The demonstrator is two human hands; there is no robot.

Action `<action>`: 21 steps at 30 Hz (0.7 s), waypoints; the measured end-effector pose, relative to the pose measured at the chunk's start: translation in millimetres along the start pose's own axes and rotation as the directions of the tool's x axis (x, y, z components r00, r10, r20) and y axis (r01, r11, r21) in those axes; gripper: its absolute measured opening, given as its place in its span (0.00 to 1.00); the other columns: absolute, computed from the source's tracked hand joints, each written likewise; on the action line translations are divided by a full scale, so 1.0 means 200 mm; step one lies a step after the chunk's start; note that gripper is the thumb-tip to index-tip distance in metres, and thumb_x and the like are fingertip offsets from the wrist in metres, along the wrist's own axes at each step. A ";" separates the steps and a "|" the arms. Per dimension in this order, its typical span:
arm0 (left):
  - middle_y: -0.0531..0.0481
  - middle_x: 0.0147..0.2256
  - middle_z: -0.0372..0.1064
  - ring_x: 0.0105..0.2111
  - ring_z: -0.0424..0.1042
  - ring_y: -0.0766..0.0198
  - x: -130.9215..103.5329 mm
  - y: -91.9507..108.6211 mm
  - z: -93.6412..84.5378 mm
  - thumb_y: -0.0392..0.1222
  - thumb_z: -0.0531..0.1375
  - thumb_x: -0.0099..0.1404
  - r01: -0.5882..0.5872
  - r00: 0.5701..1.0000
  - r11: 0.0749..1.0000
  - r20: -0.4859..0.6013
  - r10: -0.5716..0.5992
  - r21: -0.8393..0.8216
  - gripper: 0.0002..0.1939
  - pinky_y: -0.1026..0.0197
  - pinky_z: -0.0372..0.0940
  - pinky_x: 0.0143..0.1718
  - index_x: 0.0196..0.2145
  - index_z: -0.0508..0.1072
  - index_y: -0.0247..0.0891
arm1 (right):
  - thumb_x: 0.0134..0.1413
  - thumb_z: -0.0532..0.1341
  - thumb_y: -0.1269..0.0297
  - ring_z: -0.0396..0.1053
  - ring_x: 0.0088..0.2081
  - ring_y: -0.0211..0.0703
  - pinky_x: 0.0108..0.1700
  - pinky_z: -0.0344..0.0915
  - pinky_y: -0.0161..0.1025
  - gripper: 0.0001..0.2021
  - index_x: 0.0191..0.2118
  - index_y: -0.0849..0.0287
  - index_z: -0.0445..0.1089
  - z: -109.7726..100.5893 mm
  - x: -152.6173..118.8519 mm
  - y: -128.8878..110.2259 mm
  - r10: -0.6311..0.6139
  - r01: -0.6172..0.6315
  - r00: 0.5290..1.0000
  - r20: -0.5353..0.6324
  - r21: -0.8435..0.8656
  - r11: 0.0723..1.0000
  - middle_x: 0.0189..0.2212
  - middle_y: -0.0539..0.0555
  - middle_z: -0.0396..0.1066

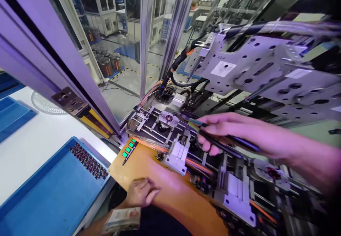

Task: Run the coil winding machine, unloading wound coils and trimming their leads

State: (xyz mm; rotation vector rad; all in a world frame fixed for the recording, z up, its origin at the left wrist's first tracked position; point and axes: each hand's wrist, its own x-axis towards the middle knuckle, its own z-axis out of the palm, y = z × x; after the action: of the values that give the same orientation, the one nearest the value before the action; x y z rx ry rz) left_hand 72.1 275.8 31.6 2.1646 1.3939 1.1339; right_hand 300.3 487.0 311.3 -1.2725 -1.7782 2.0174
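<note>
Slim black two-legged hand tool (pixel 223 146): yellow-green and teal toward front end. Silver-grey flat metal fixture plate (pixel 174 122); dark ring-shaped part (pixel 168 118) on it, flecked reddish brown. Smooth orange-tan flat panel (pixel 144 165), violet sheen across its middle. Four square buttons (pixel 128 149), bright green. Shallow rectangular blue plastic tray (pixel 64 186), one blue throughout; small dark massed parts (pixel 89 161) inside, speckled red, orange, blue. Plain white flat tabletop (pixel 87 127). Thin orange bundled wires (pixel 197 164). Large silver perforated metal plate (pixel 247 56): lilac cast, pattern of dark round holes and slots; white rectangular label (pixel 223 69). Yellow-and-black striped floor tape (pixel 132 70). Copper-brown cylindrical spools (pixel 105 67).
</note>
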 end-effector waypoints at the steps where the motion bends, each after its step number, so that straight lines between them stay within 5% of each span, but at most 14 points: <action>1: 0.46 0.27 0.77 0.25 0.76 0.63 0.00 0.00 0.00 0.38 0.62 0.62 -0.004 1.000 1.000 -0.001 0.004 0.010 0.04 0.64 0.70 0.28 0.34 0.75 0.36 | 0.53 0.62 0.54 0.75 0.26 0.44 0.25 0.72 0.36 0.16 0.33 0.65 0.74 -0.02 0.06 -0.04 0.033 -0.032 0.999 0.021 -0.014 0.999 0.28 0.61 0.76; 8: 0.47 0.25 0.76 0.22 0.75 0.64 0.03 -0.01 -0.01 0.38 0.61 0.63 -0.024 0.999 0.999 0.026 0.023 0.048 0.03 0.65 0.70 0.26 0.34 0.74 0.36 | 0.55 0.57 0.64 0.64 0.14 0.27 0.17 0.56 0.22 0.17 0.28 0.76 0.74 -0.05 0.29 -0.15 0.113 -0.106 0.983 0.145 -0.061 0.993 0.16 0.54 0.71; 15: 0.47 0.27 0.78 0.24 0.77 0.63 -0.01 -0.04 0.00 0.39 0.64 0.62 -0.019 0.998 0.998 0.057 0.015 0.055 0.05 0.64 0.71 0.28 0.36 0.76 0.38 | 0.57 0.57 0.63 0.68 0.13 0.36 0.15 0.59 0.28 0.18 0.22 0.73 0.71 0.04 0.34 -0.19 0.442 -0.453 0.892 -0.100 -0.166 0.876 0.14 0.55 0.70; 21: 0.45 0.28 0.78 0.26 0.77 0.62 -0.03 -0.04 0.02 0.40 0.63 0.63 0.032 0.996 0.998 0.080 -0.036 0.051 0.06 0.64 0.72 0.31 0.37 0.77 0.38 | 0.59 0.56 0.59 0.67 0.13 0.35 0.16 0.62 0.29 0.20 0.25 0.72 0.72 0.02 0.34 -0.18 0.413 -0.412 0.910 -0.037 -0.196 0.890 0.14 0.54 0.70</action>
State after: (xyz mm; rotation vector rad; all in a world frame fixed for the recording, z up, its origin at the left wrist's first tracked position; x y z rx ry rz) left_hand 69.0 275.2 22.1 2.1863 1.4329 0.9982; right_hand 240.2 535.7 309.1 -1.8469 -1.8783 2.0798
